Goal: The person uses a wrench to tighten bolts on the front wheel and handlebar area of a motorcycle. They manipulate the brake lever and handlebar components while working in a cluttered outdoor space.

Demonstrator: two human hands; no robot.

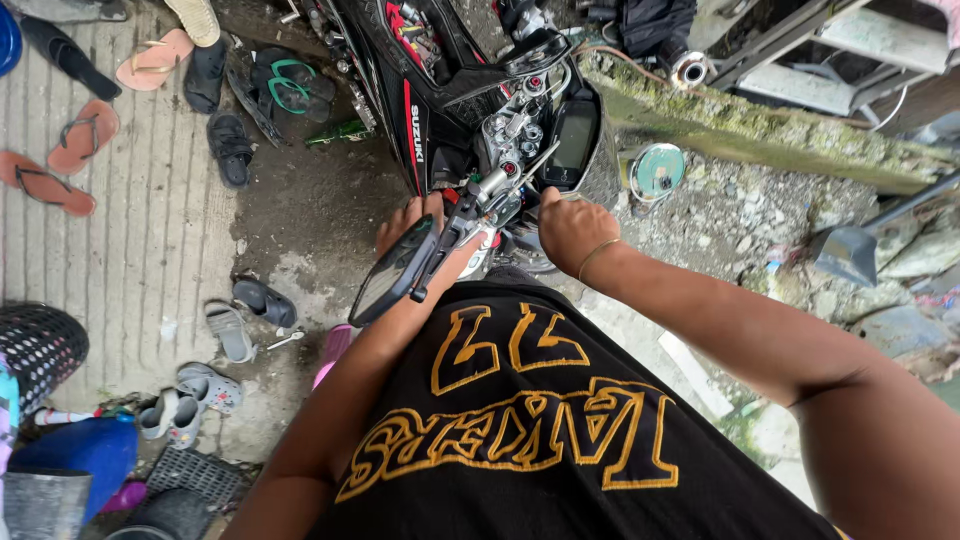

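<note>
Grooved concrete paving [150,250] runs down one side of this yard, giving way to damp bare ground and then to rubble below a mossy concrete ledge [760,130]. Flip-flops and sandals [85,135] lie scattered over the paving, orange, pink, black and green-strapped, and a pair of grey clogs [190,400] sits nearer the person beside a black mesh basket [40,345]. A black motorcycle [450,90] with red trim stands nose-in toward the person, its dark instrument panel [572,140] facing up and a round teal disc [658,170] lying on the stones just beside it. The person, in a black shirt with orange lettering, leans over the handlebar [500,185]. Their left hand [410,225] reaches in under the bar, behind the black rear-view mirror [392,272] and its stalk; the fingers are curled forward around or against the bar's underside, but the mirror hides the tips, so I cannot tell whether they grip anything. Their right hand [572,228], a thin gold bangle at the wrist, sits just beside the bar's centre below the instrument panel, fingers drawn together and bent down toward the chrome fittings there; what they pinch, if anything, is out of sight. A dustpan-like grey scoop [848,252] rests on the rubble well apart.
</note>
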